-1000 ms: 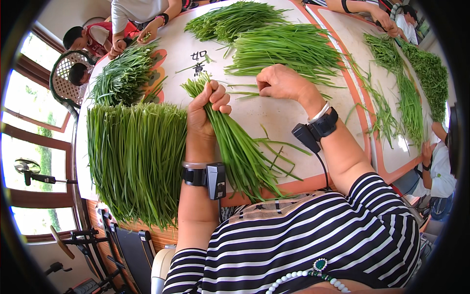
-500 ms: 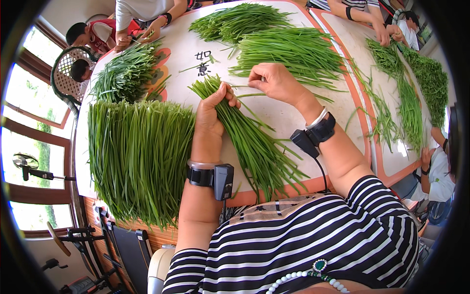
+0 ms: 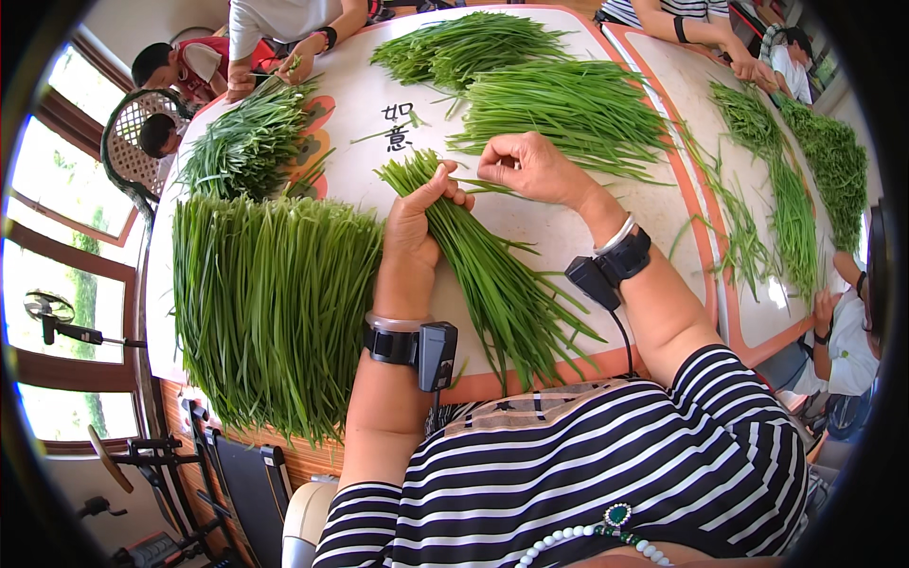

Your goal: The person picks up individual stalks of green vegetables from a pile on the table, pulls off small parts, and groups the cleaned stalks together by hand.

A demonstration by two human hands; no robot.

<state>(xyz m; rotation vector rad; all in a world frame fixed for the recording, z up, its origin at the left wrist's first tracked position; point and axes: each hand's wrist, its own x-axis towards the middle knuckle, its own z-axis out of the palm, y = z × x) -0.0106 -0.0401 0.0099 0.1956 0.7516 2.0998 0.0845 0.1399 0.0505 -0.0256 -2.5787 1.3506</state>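
The left hand [image 3: 417, 222] was clamped around a bunch of long green stalks [image 3: 502, 284], gripping it near its pale, narrow end. That end projected just beyond the thumb, while the leaves fanned out below and to the right of the hand, down toward the person's striped shirt [image 3: 587, 445]. The right hand [image 3: 530, 168] was positioned to the right of the left hand and apart from it, fingers curled in toward the thumb. A thin stalk [image 3: 492, 186] lay just below those fingers; whether they pinched it could not be told from this angle.

Directly left of the left hand and forearm was a large stack of stalks [image 3: 275, 312], its ends lined up along the far side. Beyond it, ahead and to the left of the same hand, was a smaller heap [image 3: 248, 142], with a co-worker's hand [image 3: 301, 59] at its far end. Just beyond the right hand was a loose pile [image 3: 568, 109], with a second pile [image 3: 464, 45] farther off. All rested on a pale table [image 3: 663, 213] with an orange border. Each wrist carried a black strapped device.
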